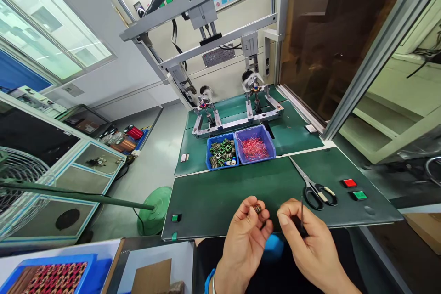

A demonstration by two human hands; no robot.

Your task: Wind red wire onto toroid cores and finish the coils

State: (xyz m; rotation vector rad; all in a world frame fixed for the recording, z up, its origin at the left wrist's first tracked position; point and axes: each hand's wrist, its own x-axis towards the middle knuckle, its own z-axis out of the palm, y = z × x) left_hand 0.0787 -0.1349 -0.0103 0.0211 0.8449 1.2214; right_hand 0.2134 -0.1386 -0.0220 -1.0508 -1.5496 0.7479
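Note:
My left hand (246,234) is closed, fingertips pinching a small coppery-brown ringed part (257,209) just over the table's front edge. Beside it, my right hand (306,239) is curled around a thin dark tool (302,224) with a narrow tip pointing upward; its exact kind is hidden by the fingers. The two hands are apart. Scissors (312,188) with black handles lie on the green tabletop beyond my right hand. Farther forward stand a blue bin (208,158) of green-and-metal toothed cores and a purple bin (273,149) of red wire scraps.
A two-station machine (229,124) with metal arms stands behind the bins. Red (349,183) and green (360,195) buttons sit at the right, another green button (176,217) at the left. A blue tray (90,266) of wound parts is at lower left, near a fan stand (155,211).

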